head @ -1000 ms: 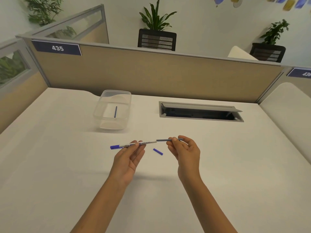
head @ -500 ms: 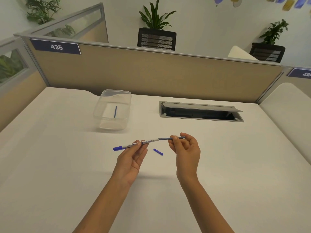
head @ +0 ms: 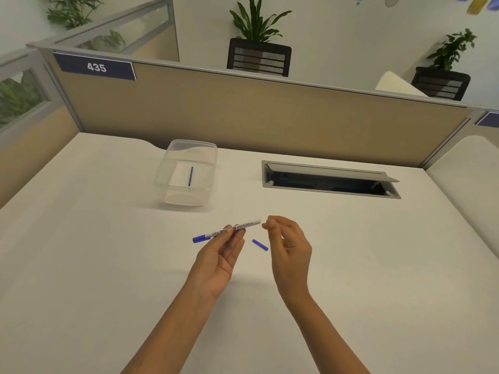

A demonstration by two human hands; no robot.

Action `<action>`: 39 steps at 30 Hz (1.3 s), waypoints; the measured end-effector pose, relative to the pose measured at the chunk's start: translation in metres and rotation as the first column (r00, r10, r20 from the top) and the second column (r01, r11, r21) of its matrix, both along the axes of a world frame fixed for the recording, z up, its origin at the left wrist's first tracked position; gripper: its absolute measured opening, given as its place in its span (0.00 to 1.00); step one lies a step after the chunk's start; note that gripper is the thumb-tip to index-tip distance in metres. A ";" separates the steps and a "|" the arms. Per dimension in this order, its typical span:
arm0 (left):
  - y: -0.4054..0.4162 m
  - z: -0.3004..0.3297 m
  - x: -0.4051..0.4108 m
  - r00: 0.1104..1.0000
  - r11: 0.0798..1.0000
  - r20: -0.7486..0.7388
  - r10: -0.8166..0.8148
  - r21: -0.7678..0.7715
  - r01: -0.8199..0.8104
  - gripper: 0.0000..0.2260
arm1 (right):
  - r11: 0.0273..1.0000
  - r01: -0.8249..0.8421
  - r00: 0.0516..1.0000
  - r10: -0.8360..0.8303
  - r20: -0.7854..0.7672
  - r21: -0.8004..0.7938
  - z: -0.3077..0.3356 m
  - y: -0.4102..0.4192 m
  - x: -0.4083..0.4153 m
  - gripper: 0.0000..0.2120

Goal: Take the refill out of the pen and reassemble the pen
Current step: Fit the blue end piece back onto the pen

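My left hand [head: 219,255] grips a white whiteboard pen [head: 244,225] near its middle, held a little above the desk, blue cap pointing left. The barrel's open right end is almost touched by the pinched thumb and forefinger of my right hand [head: 290,247]. I see nothing between those fingers and no refill sticking out of the barrel. A small blue end plug [head: 260,244] lies on the desk between my hands. A thin blue refill [head: 190,176] lies inside a clear plastic container [head: 193,143] further back on the left.
The white desk [head: 108,265] is bounded at the back by a beige partition [head: 256,112]. An open grey cable hatch [head: 329,180] sits in the desk to the right of the container. A second desk edge [head: 469,168] is at far right.
The dark refill that stuck out of the barrel's right end into my right hand is no longer visible. My right hand has moved left up to the barrel's end.
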State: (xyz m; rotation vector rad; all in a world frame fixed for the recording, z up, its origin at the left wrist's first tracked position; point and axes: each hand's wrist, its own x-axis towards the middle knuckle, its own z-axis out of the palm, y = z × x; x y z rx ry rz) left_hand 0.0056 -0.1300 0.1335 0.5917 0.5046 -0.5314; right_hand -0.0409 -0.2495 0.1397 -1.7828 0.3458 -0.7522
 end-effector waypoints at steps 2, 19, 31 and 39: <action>0.003 -0.005 0.006 1.000 1.000 0.009 -0.005 0.013 0.005 0.06 | 0.999 0.035 0.998 -0.034 -0.044 0.018 -0.009 -0.004 0.006 0.12; 0.048 -0.095 0.045 0.985 0.953 0.059 -0.164 0.269 0.142 0.05 | 0.962 -0.108 0.821 -0.056 -0.567 -0.251 -0.114 -0.050 0.034 0.04; 0.045 -0.098 0.043 0.983 0.940 0.077 -0.166 0.313 0.135 0.04 | 0.938 -0.099 0.859 0.248 -0.448 0.331 -0.089 -0.018 0.026 0.05; 0.045 -0.099 0.043 0.983 0.941 0.075 -0.168 0.310 0.137 0.04 | 0.955 -0.129 0.843 0.246 -0.478 0.265 -0.089 -0.014 0.025 0.05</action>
